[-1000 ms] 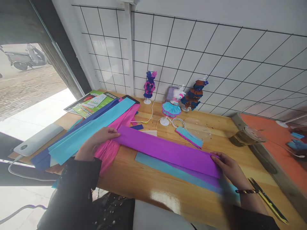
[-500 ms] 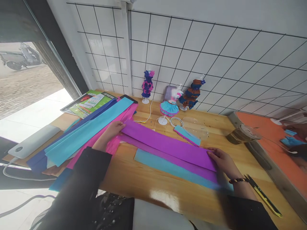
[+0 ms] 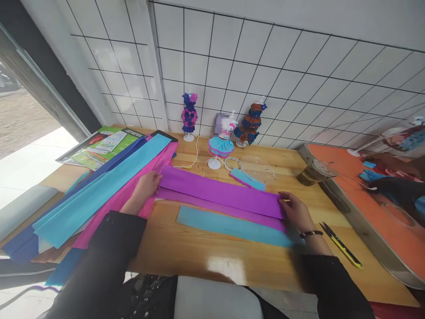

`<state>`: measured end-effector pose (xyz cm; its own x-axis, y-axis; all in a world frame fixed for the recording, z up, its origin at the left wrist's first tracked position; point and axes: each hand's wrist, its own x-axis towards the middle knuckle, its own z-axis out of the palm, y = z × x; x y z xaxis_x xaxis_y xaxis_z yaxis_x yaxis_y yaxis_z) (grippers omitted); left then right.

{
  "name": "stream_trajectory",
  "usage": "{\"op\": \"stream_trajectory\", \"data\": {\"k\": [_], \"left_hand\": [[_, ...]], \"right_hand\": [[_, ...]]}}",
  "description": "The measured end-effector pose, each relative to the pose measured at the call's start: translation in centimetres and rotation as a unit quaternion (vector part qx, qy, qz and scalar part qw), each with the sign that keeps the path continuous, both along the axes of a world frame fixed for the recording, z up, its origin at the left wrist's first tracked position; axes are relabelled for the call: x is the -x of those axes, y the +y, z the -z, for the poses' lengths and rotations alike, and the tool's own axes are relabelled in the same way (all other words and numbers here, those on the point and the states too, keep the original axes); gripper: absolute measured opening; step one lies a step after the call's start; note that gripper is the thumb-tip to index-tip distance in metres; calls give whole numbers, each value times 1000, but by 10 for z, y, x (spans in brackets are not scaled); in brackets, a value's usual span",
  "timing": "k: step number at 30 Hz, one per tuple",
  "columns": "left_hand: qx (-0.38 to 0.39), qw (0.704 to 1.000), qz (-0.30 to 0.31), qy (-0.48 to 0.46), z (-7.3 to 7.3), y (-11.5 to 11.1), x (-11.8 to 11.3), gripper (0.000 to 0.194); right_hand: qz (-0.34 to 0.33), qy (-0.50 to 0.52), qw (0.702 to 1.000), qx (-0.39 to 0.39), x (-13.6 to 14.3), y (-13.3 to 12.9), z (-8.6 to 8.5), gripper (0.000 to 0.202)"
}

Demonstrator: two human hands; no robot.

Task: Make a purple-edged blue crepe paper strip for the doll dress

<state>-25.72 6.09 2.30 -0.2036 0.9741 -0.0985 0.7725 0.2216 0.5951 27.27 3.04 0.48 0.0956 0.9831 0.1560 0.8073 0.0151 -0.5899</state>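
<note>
A long purple fabric strip (image 3: 215,191) is stretched between my two hands above the table, with a second purple layer showing beneath its lower edge. My left hand (image 3: 149,184) pinches its left end, beside the stacked strips. At the right end, the fingers of my right hand (image 3: 294,207) grip the corner. Below the purple cloth, a light blue strip (image 3: 226,226) lies flat on the wooden table (image 3: 172,252). To my left, a turquoise strip (image 3: 102,190) rests on top of pink fabric (image 3: 116,212) and dark blue fabric (image 3: 26,241).
Thread snips (image 3: 341,246) lie right of my right hand. A lidded cup (image 3: 315,172) stands near the orange tray (image 3: 332,164). Behind are small dress stands, including one with a turquoise skirt (image 3: 221,146), and a folded blue piece (image 3: 247,178). Printed leaflets (image 3: 102,146) lie at far left.
The purple strip has shifted slightly up, away from the light blue strip, uncovering more of it. Both hands keep hold of its ends. The camera view has turned a little.
</note>
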Motion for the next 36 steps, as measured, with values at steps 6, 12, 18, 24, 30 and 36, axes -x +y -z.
{"op": "stream_trajectory", "data": {"k": [6,12,18,24,30,36], "left_hand": [[-33,972,-27,232,-5,-6,-7,40],[-196,924,245,219,-10,-21,-47,29],[-194,850,453,186,1,-36,-87,34],[-193,836,459,230,8,-34,-90,46],[-198,831,459,242,13,-31,-84,40],[-188,841,460,215,5,-30,-89,28]], "right_hand": [[-20,-70,993,-88,2,-6,-3,32],[-117,-146,976,-110,27,-47,-23,25],[-196,-247,945,-84,63,-79,-21,29],[-208,-318,921,-86,69,-76,-15,38],[-187,-292,933,-96,51,-70,-11,38],[-178,-235,947,-128,59,-91,-19,26]]}}
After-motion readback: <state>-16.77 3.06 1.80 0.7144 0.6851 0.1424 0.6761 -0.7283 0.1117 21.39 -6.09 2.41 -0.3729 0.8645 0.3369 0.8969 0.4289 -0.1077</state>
